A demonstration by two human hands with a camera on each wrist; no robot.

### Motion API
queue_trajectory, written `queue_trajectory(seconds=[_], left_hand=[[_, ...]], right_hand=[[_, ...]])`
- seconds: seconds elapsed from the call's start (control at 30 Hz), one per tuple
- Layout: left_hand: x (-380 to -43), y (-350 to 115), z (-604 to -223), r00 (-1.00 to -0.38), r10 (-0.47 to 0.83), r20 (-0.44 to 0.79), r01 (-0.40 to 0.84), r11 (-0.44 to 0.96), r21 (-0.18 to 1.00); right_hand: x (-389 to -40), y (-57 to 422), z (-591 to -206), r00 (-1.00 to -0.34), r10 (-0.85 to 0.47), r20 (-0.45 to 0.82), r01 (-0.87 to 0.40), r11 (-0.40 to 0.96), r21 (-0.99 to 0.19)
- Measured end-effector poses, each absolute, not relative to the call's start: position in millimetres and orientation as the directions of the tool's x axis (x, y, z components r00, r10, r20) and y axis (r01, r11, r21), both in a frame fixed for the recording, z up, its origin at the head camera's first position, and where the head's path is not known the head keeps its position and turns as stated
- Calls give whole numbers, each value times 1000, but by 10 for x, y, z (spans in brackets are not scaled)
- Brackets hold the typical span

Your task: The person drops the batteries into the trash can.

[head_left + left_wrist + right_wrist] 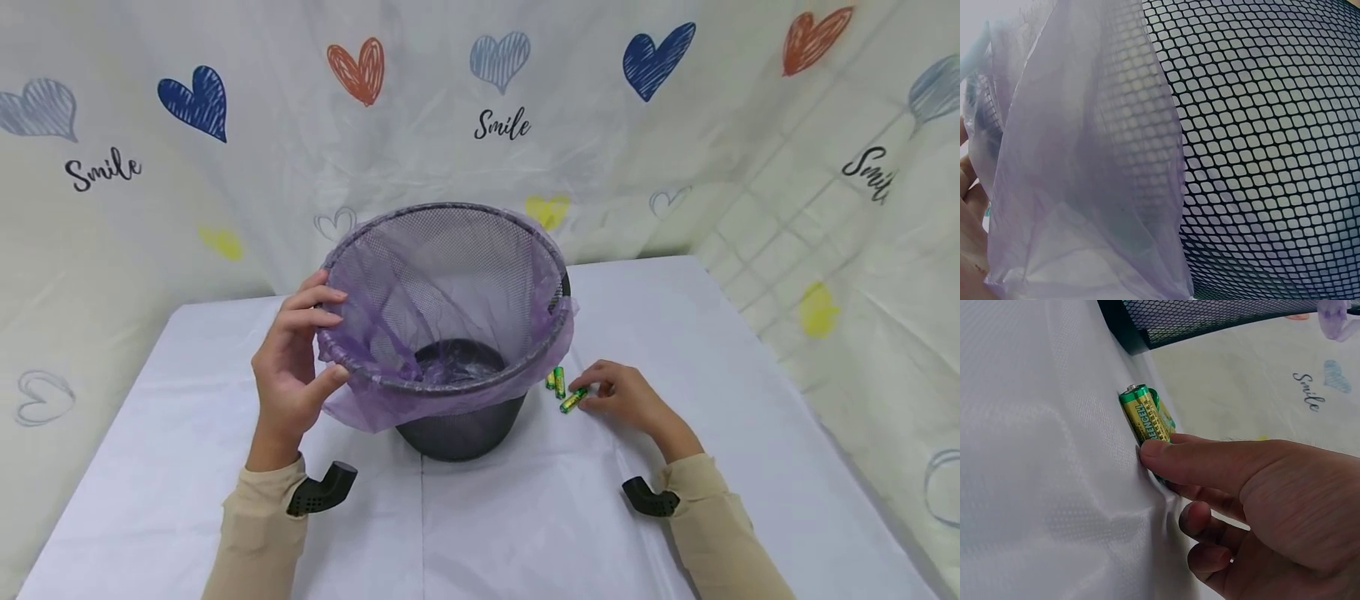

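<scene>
A black mesh wastebasket (461,433) stands on the white cloth, lined with a purple plastic bag (390,404) folded out over its rim. At the rim's left side my left hand (288,367) grips it, fingers over the top edge and thumb at the front. To the right of the basket my right hand (618,396) pinches a green and gold battery (1145,419) between thumb and fingers, low over the cloth. Two more batteries (559,382) lie just left of those fingertips, beside the basket. In the left wrist view the bag's overhang (1085,156) hides most of my left hand.
The white-covered table (705,350) extends around the basket on both sides. Behind it hangs a pale curtain (420,158) printed with hearts and the word Smile. Each wrist carries a black camera mount (326,492).
</scene>
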State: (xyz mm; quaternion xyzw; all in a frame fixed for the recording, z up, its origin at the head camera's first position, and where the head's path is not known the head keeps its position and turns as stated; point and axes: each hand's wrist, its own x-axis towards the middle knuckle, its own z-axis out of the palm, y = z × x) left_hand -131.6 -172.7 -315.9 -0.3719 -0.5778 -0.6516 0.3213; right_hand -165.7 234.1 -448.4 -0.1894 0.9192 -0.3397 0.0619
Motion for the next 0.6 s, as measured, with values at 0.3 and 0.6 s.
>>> queue_trajectory(seconds=[0.3,0.6], left_hand=[[-1302,-1731,-3170,-513,5,858,851,-126,509],[-1315,-1736,-3178,-515,20,857,850,-116,514]], right_hand=[[-1662,2304,-4441,-910,-411,48,-347,695,-630],[-1656,2313,-4438,-901,-434,6,-332,680,-653]])
